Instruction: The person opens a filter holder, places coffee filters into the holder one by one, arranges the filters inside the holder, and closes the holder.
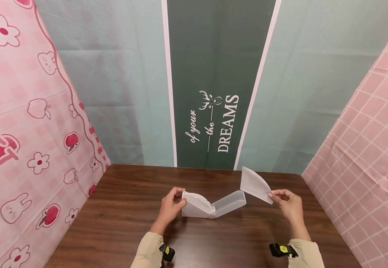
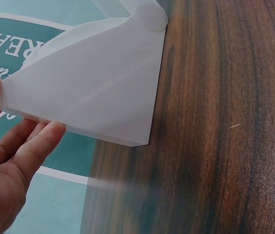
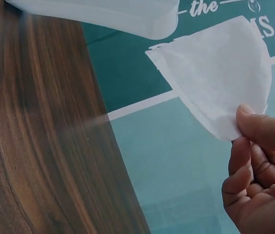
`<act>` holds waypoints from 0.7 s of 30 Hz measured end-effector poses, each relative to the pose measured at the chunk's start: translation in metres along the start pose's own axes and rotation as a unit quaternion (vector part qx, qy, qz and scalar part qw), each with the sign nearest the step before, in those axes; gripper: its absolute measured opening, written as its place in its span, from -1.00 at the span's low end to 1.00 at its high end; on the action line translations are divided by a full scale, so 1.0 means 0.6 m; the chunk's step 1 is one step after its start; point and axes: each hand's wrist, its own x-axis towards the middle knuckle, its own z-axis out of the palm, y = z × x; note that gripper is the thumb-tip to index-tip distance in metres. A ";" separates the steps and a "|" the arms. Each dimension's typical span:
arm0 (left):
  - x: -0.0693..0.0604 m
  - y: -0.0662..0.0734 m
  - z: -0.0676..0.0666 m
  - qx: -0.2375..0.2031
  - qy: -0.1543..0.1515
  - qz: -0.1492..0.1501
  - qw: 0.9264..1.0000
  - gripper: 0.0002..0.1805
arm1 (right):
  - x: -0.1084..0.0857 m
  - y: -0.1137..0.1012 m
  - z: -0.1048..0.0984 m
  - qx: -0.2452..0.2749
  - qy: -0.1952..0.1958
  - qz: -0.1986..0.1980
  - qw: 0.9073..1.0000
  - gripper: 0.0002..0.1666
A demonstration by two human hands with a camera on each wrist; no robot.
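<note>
A white plastic filter case stands on the table, its translucent lid swung out to the right. My left hand grips the case at its left end, thumb on one side and fingers along the edge. In the left wrist view the ribbed side of the case shows, and a pale curved edge rises above its opening. To the right, my right hand pinches a white paper coffee filter by one corner, raised above the table. The filter looks flat, with a crimped seam.
The dark wood-grain table ends at a hanging green cloth with white lettering. Pink patterned cloth hangs at the left, and pink checked cloth at the right.
</note>
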 end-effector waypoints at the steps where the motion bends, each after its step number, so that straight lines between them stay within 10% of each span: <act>1: 0.000 0.000 0.000 0.000 0.000 0.003 1.000 -0.70 | -0.001 -0.002 0.000 -0.003 -0.004 -0.007 1.000 -0.64; 11: 0.001 0.000 0.001 0.001 -0.002 0.005 1.000 -0.71 | 0.054 0.093 0.026 0.005 -0.030 -0.053 0.998 -0.66; 21: 0.001 0.000 0.000 0.005 -0.003 0.006 1.000 -0.72 | -0.009 -0.044 0.024 0.007 -0.066 -0.146 0.987 -0.85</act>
